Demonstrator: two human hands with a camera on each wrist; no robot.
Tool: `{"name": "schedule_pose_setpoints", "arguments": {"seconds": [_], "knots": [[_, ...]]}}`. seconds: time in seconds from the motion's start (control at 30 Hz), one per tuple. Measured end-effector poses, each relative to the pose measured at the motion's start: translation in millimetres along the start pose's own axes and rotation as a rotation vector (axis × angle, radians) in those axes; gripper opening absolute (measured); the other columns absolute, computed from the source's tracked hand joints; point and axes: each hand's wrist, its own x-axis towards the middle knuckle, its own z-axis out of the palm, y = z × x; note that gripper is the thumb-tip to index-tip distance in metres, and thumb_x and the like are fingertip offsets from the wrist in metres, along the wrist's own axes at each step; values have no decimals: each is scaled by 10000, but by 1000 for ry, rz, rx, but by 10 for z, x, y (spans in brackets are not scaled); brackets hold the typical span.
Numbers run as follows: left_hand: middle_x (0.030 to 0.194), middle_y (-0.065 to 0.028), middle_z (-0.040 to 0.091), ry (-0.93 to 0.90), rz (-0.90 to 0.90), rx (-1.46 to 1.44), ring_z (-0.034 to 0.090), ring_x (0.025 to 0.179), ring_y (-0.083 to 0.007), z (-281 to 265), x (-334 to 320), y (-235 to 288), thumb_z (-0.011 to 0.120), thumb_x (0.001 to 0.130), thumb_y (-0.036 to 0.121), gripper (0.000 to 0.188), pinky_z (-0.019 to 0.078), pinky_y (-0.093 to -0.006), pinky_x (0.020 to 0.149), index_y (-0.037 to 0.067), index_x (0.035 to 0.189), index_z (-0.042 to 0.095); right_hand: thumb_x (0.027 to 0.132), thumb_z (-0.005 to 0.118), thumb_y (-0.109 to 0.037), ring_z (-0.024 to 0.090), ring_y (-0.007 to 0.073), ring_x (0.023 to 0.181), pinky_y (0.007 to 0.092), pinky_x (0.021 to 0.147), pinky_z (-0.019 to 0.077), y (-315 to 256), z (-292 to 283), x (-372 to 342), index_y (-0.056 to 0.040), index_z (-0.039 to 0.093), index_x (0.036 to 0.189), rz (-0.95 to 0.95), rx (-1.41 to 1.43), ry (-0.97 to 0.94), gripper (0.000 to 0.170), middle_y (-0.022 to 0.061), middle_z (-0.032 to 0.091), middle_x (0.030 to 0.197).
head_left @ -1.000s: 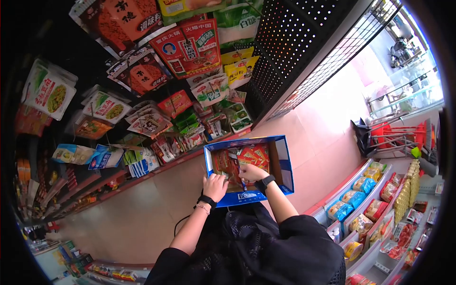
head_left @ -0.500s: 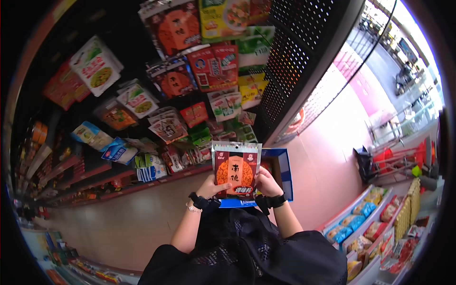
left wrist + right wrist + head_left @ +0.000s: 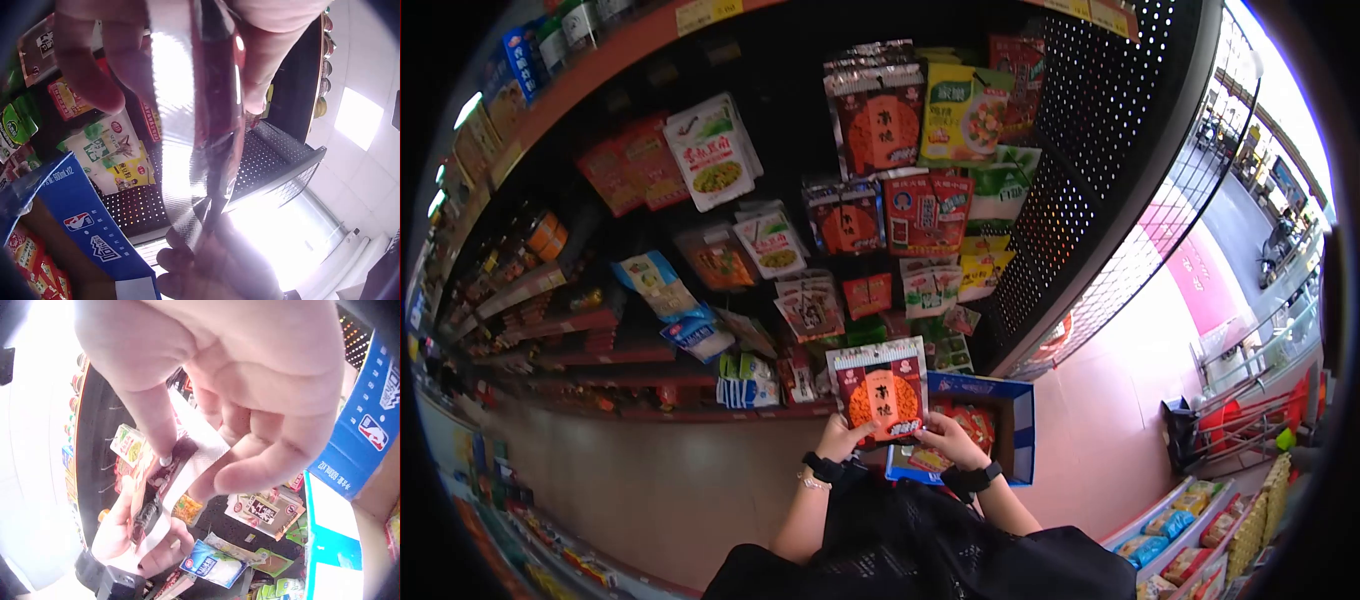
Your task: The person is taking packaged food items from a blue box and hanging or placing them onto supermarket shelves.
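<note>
Both hands hold up a dark red seasoning packet (image 3: 880, 395) with an orange picture and a silvery top edge, its front facing me. The left hand (image 3: 840, 440) pinches its lower left side, thumb across the front. At the lower right corner the right hand (image 3: 953, 443) pinches it between thumb and fingers. In both wrist views the packet (image 3: 215, 131) shows nearly edge-on between the hands. Behind and right of it stands a blue open-topped cardboard box (image 3: 1025, 430), partly hidden, with several red packets (image 3: 975, 425) inside.
Packets of the same design (image 3: 878, 125) hang on the dark rack ahead, beside a yellow packet (image 3: 962, 115) and a red one (image 3: 927, 215). A perforated side panel (image 3: 1090, 150) ends the rack. At the lower right stands a shelf of bagged goods (image 3: 1170, 525).
Both hands were down in the box, then lifted out the seasoning packet. They now hold it left of the box, and the head view has tipped up toward the rack.
</note>
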Motion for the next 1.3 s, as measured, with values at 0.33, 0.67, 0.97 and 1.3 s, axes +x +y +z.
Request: {"name": "schedule_pose_setpoints", "arguments": {"seconds": [0.33,0.67,0.97,1.3], "knots": [[779,-1,588,-91,63,-7,510,651,-48,-138,316,397,631,721,171,221,409,-185,582,-4,847,586,819,482,-133,496,64,828,209,696,420,-61,223,196,-27,451,1043,-67,63,204,250,-2,524,927],[721,-25,573,-271,22,142,486,571,-48,-533,549,448,609,735,201,258,379,-193,488,-29,839,554,793,526,-106,443,30,644,179,584,367,-281,237,404,-34,487,790,-213,-103,349,83,-34,495,700],[876,-11,547,-240,251,124,493,700,-56,-789,1224,586,567,765,118,286,402,-204,610,3,999,450,809,456,-47,435,72,788,205,655,390,-778,459,838,-99,186,1273,-486,-182,389,539,32,453,897],[921,-30,549,-320,289,103,507,781,-88,-942,1528,937,575,762,148,312,406,-237,691,-8,1009,466,802,427,-37,386,43,675,184,660,366,-1029,433,1122,-145,136,1301,-403,-277,346,587,-21,403,762]]}}
